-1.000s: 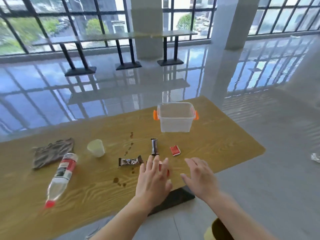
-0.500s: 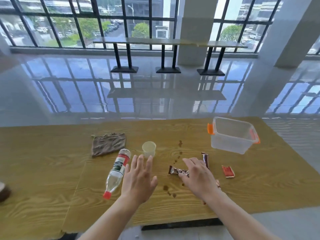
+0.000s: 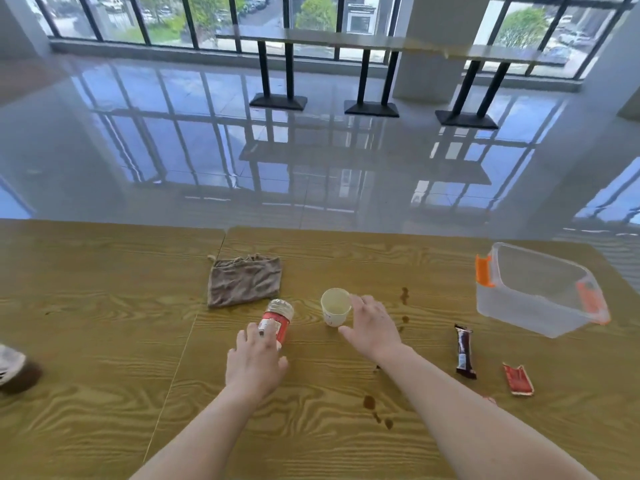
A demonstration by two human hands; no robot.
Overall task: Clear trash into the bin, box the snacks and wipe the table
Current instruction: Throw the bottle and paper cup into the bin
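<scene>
A clear plastic bottle (image 3: pixel 277 318) with a red label lies on the wooden table (image 3: pixel 104 323). My left hand (image 3: pixel 256 365) lies over its near half, fingers on the label and thumb on its right side. A small paper cup (image 3: pixel 334 306) stands upright just to the right of the bottle. My right hand (image 3: pixel 370 329) is beside the cup with fingers apart, the forefinger at its rim and the thumb by its base. A dark snack bar (image 3: pixel 464 351) and a red packet (image 3: pixel 517 379) lie to the right. My right arm hides part of the table.
A brown cloth (image 3: pixel 244 280) lies behind the bottle. An open clear box (image 3: pixel 540 292) with orange clips stands at the far right. Brown stains (image 3: pixel 370 401) dot the wood near my right arm. A brown and white object (image 3: pixel 14 368) shows at the left edge.
The view has swung to the left. My left hand has come down onto the bottle. My right hand has left the snack bars and moved left to the cup.
</scene>
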